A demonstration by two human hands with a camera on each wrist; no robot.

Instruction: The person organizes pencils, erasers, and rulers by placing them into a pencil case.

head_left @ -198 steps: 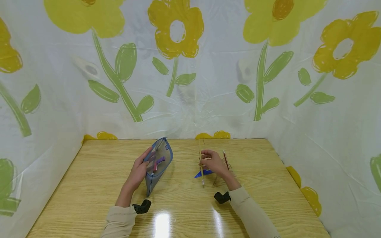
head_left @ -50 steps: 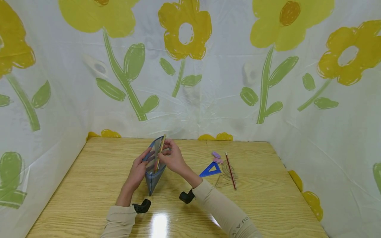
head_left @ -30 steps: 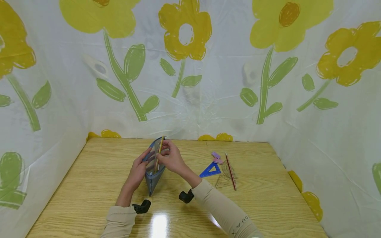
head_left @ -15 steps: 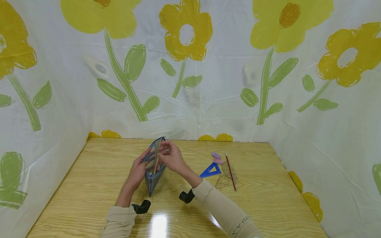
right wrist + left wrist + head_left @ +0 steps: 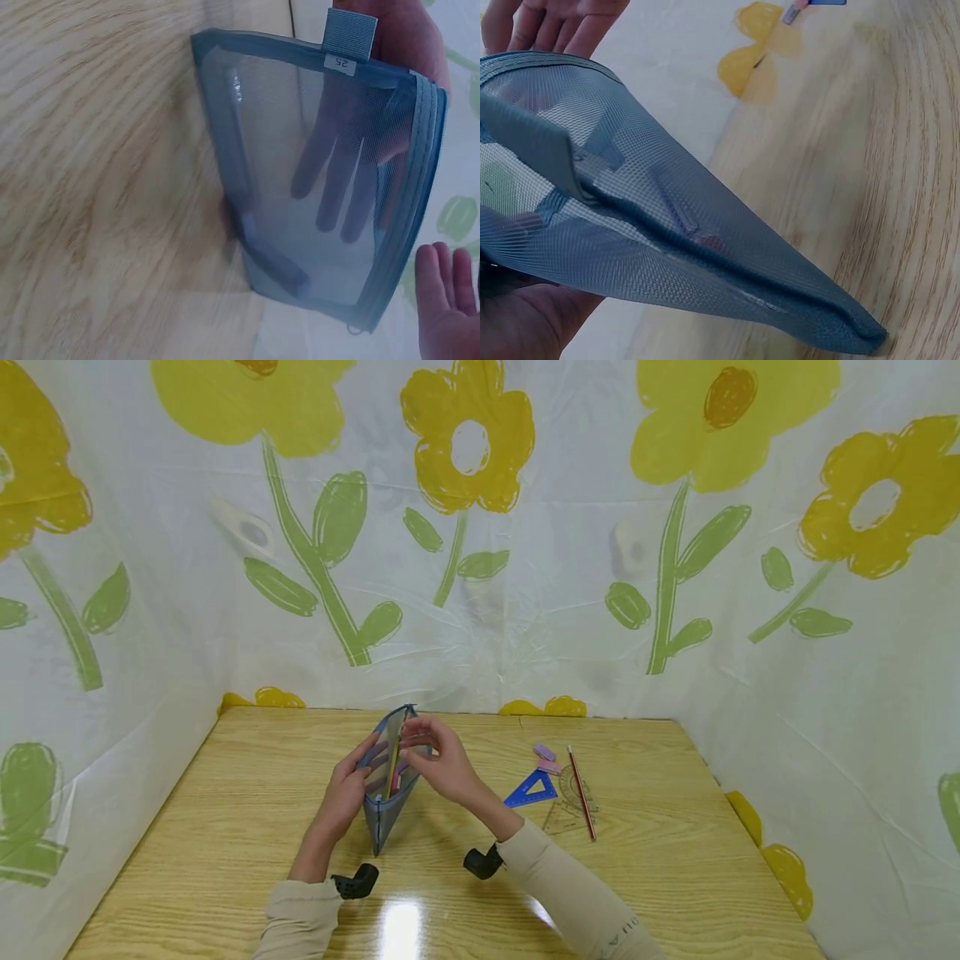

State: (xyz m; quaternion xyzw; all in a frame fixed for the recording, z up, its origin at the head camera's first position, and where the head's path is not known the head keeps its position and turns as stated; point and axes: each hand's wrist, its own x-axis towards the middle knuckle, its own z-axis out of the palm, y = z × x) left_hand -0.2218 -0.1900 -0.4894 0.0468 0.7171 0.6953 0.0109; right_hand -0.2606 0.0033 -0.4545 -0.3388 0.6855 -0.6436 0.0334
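My left hand (image 5: 345, 795) grips a blue-edged mesh pencil case (image 5: 381, 825) from its left side, fingers showing through the mesh. The zip side gapes open, facing up. Inside, a yellow pencil (image 5: 393, 764) lies lengthwise beside a small pink piece (image 5: 397, 782). A dark purple stick-like item (image 5: 274, 266) shows through the mesh wall in the right wrist view. My right hand (image 5: 447, 766) is at the right rim of the opening, fingers loosely extended and holding nothing; the right wrist view shows its fingertips apart from the case.
To the right on the wooden table (image 5: 645, 877) lie a blue set square (image 5: 517, 795), a purple eraser (image 5: 544, 751) and a pink eraser (image 5: 548, 767). A red-striped pencil (image 5: 581, 793) crosses a clear protractor (image 5: 568, 783), near a clear set square (image 5: 561, 820). Flowered cloth (image 5: 555, 610) surrounds the table.
My right hand has carried the yellow pencil from over the table's right side into the pencil case, let go, and drawn back slightly rightward. My left hand keeps its grip.
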